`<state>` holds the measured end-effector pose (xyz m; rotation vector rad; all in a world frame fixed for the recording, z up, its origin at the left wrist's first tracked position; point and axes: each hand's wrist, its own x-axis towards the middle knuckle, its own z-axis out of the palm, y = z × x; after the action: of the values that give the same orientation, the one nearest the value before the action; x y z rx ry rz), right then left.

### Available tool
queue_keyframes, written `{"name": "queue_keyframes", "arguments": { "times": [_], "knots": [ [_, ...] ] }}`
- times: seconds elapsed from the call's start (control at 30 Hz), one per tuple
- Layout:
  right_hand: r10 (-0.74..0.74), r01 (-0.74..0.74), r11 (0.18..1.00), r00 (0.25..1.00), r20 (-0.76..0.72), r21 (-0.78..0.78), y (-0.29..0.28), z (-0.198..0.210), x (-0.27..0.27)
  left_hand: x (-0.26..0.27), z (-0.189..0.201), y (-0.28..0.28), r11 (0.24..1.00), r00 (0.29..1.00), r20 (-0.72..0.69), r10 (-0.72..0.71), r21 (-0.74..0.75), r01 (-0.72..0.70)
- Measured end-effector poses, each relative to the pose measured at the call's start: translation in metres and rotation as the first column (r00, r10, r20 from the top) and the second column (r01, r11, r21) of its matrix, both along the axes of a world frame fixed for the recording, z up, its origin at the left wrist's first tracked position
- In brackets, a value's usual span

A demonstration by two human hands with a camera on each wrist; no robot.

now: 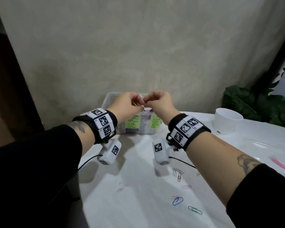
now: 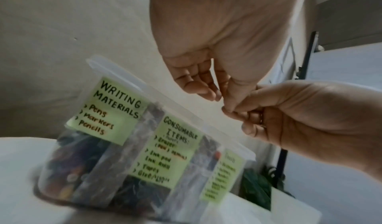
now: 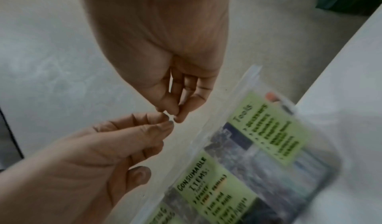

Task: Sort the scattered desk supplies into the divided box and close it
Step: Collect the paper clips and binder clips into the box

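Observation:
A clear divided box (image 1: 109, 102) stands at the back of the white table, with green labels reading Writing Materials, Consumable Items (image 2: 175, 155) and Tools (image 3: 270, 129). Its top is open and its compartments hold dark supplies. Both hands hover just above the box's middle. My left hand (image 1: 138, 103) and right hand (image 1: 146, 102) meet fingertip to fingertip and pinch a small thin pale item (image 1: 142, 102) between them. In the wrist views the left fingertips (image 2: 217, 95) and the right fingertips (image 3: 175, 114) touch, and the item is too small to identify.
Several paper clips lie loose on the near table: a purple one (image 1: 178, 200), a green one (image 1: 195, 210), a dark one (image 1: 179, 176). A white cup (image 1: 227, 120) stands at the back right beside a green plant (image 1: 253, 104). A pink curved thing (image 1: 281, 165) lies at the right edge.

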<state>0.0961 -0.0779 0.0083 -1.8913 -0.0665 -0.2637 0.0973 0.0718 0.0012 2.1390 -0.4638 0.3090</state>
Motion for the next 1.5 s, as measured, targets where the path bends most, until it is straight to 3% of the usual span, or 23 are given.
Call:
{"name": "queue_keyframes", "arguments": {
  "times": [0.1,0.17,0.23,0.3,0.4,0.5,0.57,0.6,0.67,0.73,0.8,1.0,1.2,1.5],
  "knots": [
    [-0.005,0.006,0.992,1.0,0.011,-0.128,-0.032,-0.021,-0.039,-0.022,-0.02,-0.01,0.967,0.978,-0.118,-0.172,0.169,0.191],
    [-0.006,-0.029,0.954,0.993,-0.114,-0.3,-0.059,-0.041,-0.062,-0.036,-0.038,-0.023,0.869,0.939,-0.265,-0.218,0.386,0.31],
    [-0.004,-0.184,0.83,0.942,-0.336,-0.526,-0.084,-0.058,-0.086,-0.058,-0.055,-0.04,0.706,0.912,-0.343,-0.225,0.588,0.395],
    [-0.044,-0.399,0.621,0.842,-0.538,-0.675,-0.101,-0.066,-0.114,-0.08,-0.07,-0.057,0.579,0.879,-0.4,-0.26,0.663,0.474],
    [-0.03,-0.588,0.479,0.731,-0.682,-0.652,-0.109,-0.066,-0.154,-0.106,-0.081,-0.076,0.455,0.804,-0.498,-0.326,0.662,0.595],
    [0.034,-0.673,0.403,0.688,-0.725,-0.62,-0.116,-0.067,-0.184,-0.122,-0.08,-0.085,0.38,0.806,-0.472,-0.358,0.715,0.587],
    [0.083,-0.682,0.448,0.675,-0.733,-0.578,-0.125,-0.068,-0.196,-0.129,-0.082,-0.088,0.378,0.821,-0.425,-0.382,0.739,0.558],
    [0.116,-0.656,0.515,0.691,-0.714,-0.551,-0.129,-0.068,-0.2,-0.132,-0.083,-0.09,0.396,0.83,-0.399,-0.39,0.741,0.542],
    [0.151,-0.511,0.703,0.787,-0.599,-0.495,-0.136,-0.069,-0.202,-0.135,-0.082,-0.091,0.461,0.851,-0.351,-0.391,0.726,0.511],
    [0.062,-0.298,0.826,0.891,-0.45,-0.478,-0.141,-0.07,-0.199,-0.139,-0.078,-0.092,0.528,0.873,-0.309,-0.376,0.703,0.477],
    [-0.068,-0.167,0.823,0.92,-0.385,-0.543,-0.145,-0.071,-0.196,-0.142,-0.075,-0.093,0.589,0.889,-0.284,-0.361,0.67,0.453],
    [-0.119,-0.2,0.793,0.875,-0.469,-0.575,-0.141,-0.08,-0.204,-0.143,-0.076,-0.099,0.694,0.904,-0.302,-0.304,0.579,0.427],
    [-0.141,-0.125,0.821,0.901,-0.411,-0.557,-0.136,-0.084,-0.206,-0.145,-0.08,-0.104,0.651,0.884,-0.306,-0.353,0.599,0.467],
    [-0.158,-0.153,0.826,0.86,-0.485,-0.542,-0.135,-0.091,-0.21,-0.148,-0.08,-0.093,0.601,0.824,-0.475,-0.31,0.574,0.557]
  ]
}}
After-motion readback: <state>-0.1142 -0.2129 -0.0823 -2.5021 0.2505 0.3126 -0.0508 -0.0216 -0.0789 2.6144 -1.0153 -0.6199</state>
